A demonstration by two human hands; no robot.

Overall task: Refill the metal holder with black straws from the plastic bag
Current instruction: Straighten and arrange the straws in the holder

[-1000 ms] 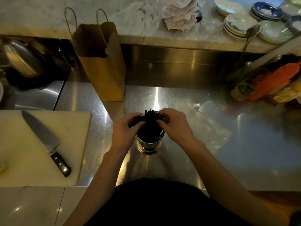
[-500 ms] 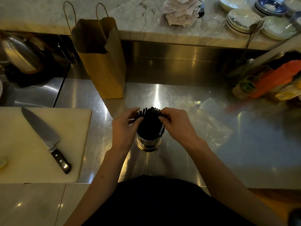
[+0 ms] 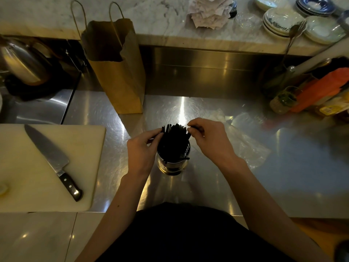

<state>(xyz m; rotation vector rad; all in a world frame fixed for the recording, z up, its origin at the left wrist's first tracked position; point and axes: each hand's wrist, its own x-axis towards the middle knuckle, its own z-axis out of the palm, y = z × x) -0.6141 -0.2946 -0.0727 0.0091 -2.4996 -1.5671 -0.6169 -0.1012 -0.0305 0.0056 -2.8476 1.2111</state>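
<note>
A round metal holder [image 3: 172, 164] stands on the steel counter, packed with a bunch of black straws [image 3: 174, 140] that stick up past its rim. My left hand [image 3: 140, 150] is at the bunch's left side, its fingertips pinching straws near the top. My right hand [image 3: 209, 138] is at the right side, thumb and fingers pinching a straw tip. A clear plastic bag [image 3: 247, 146] lies flat on the counter just right of the holder, partly under my right wrist.
A brown paper bag [image 3: 117, 72] stands behind the holder to the left. A cutting board [image 3: 79, 167] with a large knife [image 3: 52, 159] lies at the left. Bottles and packets [image 3: 321, 91] crowd the right; plates [image 3: 283, 21] sit on the marble ledge.
Both hands have risen slightly along the straws and now pinch at the tips; the right hand's fingers have lifted off the bunch's side. The holder has stayed in place.
</note>
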